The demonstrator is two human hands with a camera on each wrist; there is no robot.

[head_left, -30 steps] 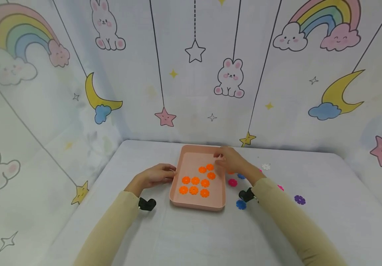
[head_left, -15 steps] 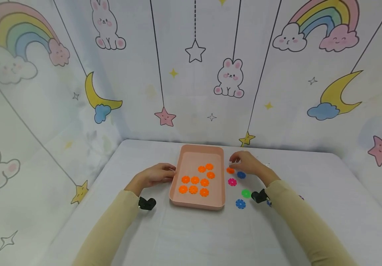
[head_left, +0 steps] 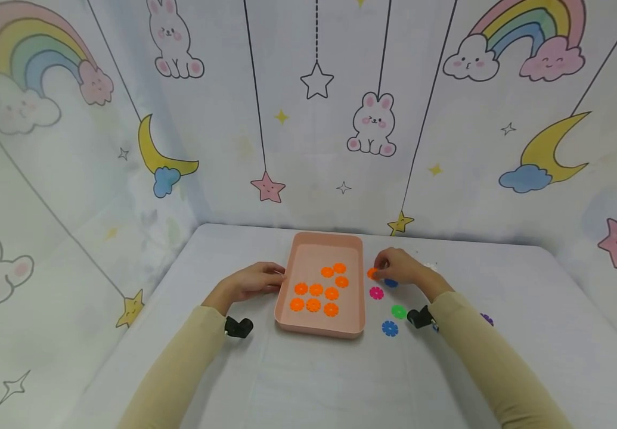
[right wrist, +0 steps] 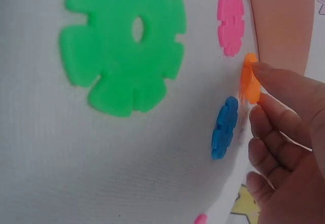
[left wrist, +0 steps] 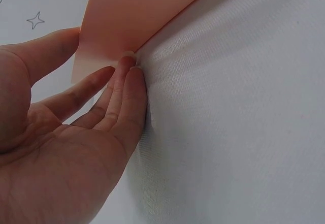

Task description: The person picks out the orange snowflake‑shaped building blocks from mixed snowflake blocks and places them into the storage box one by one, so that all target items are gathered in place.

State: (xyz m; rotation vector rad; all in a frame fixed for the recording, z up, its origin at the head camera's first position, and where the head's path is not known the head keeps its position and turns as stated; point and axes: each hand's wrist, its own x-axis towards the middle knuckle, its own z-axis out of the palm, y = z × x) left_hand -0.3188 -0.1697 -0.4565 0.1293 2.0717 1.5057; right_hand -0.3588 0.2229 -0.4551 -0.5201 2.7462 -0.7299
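Note:
A pink tray [head_left: 319,328] stands on the table with several orange snowflake discs [head_left: 313,289] lying flat inside it. My left hand [head_left: 251,282] touches the tray's left side, its fingers fairly straight; in the left wrist view the fingertips [left wrist: 133,74] meet the tray wall [left wrist: 137,10]. Just right of the tray, my right hand [head_left: 400,266] pinches an orange snowflake disc [head_left: 372,273]. In the right wrist view the thumb lies on that orange disc [right wrist: 249,79] and the index finger is at its edge. A blue snowflake disc [right wrist: 225,127] lies close by.
Right of the tray lie a pink disc [head_left: 376,293], a green disc [head_left: 399,311] and another blue disc [head_left: 390,328]. A purple disc [head_left: 487,320] is partly hidden by the right sleeve, and a white disc [head_left: 433,267] lies behind the right hand. A printed curtain [head_left: 319,137] borders the table.
My right hand has moved from over the tray's right rim to the right and down onto the orange disc beside it, its fingers closing there. The left hand and tray stay put.

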